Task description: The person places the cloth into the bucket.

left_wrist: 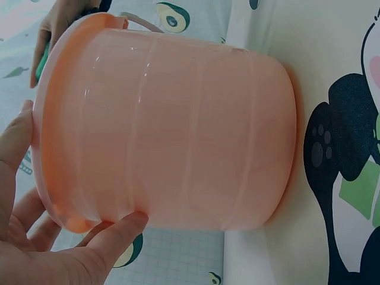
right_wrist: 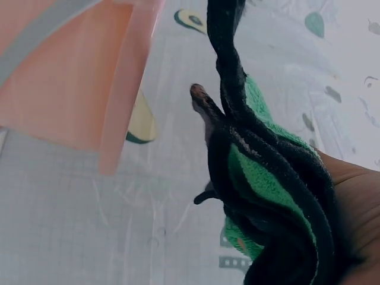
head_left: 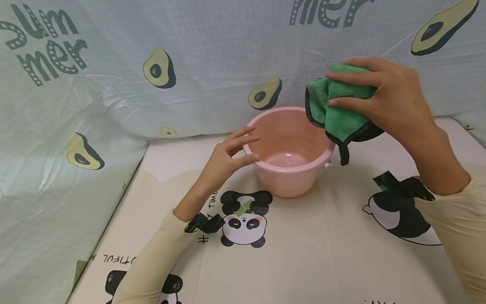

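Note:
A pink plastic bucket [head_left: 288, 181] stands upright on the table, its mouth facing up. My left hand [head_left: 231, 154] holds its left rim, with the thumb at the rim and a finger [left_wrist: 122, 234] against the outer wall in the left wrist view. In my right hand [head_left: 395, 93] is a bunched green cleaning cloth [head_left: 345, 105] with black edging and a black hanging loop. The hand grips the cloth above the bucket's right rim, thumb and fingers pressed into it. Folds of the cloth [right_wrist: 267, 178] hide most of that hand in the right wrist view.
A cream table cover [head_left: 296, 253] with panda prints lies under the bucket. Behind and to the left hangs a pale sheet [head_left: 212, 55] printed with avocados. The bucket's handle [right_wrist: 41, 32] shows in the right wrist view. Black straps [head_left: 205, 223] circle both wrists.

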`<state>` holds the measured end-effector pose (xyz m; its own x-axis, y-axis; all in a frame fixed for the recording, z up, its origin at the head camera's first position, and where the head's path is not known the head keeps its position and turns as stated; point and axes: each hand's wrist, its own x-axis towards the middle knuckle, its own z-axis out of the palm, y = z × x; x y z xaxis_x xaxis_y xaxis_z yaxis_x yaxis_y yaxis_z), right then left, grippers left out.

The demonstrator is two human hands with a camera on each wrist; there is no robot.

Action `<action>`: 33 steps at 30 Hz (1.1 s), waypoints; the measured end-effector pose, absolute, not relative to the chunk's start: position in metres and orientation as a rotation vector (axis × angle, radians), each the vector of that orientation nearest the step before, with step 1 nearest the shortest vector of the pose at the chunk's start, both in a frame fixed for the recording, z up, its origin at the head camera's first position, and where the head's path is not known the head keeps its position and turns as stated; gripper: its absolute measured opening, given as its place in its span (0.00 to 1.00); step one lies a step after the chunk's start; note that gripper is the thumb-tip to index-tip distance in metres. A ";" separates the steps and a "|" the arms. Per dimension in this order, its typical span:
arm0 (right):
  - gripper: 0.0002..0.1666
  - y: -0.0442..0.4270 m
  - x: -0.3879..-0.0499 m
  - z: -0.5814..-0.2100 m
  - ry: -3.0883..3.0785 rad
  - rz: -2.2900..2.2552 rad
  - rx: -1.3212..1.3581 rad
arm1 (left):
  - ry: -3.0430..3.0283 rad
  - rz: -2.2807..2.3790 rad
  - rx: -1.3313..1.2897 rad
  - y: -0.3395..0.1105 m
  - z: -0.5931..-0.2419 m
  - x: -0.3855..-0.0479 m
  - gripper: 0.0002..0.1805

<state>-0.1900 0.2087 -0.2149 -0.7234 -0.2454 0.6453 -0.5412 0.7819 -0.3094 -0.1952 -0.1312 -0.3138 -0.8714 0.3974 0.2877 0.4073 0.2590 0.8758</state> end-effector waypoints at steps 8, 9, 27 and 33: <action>0.31 0.188 -0.198 -0.209 -2.305 0.694 0.640 | -2.492 -1.705 -0.810 -0.131 -0.314 -0.197 0.25; 0.31 0.186 -0.198 -0.209 -2.313 0.698 0.641 | -2.492 -1.701 -0.813 -0.130 -0.314 -0.197 0.25; 0.27 0.161 -0.219 -0.223 -2.200 0.731 0.767 | -2.483 -1.719 -0.800 -0.133 -0.315 -0.195 0.24; 0.26 0.155 -0.223 -0.231 -2.156 0.715 0.830 | -2.462 -1.753 -0.820 -0.132 -0.316 -0.195 0.23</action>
<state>-0.2230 0.1546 -0.2307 -0.5438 -0.3401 0.7673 -0.7312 0.6407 -0.2342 -0.1953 -0.1324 -0.3159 -0.8627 0.4063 0.3009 0.4174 0.2362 0.8775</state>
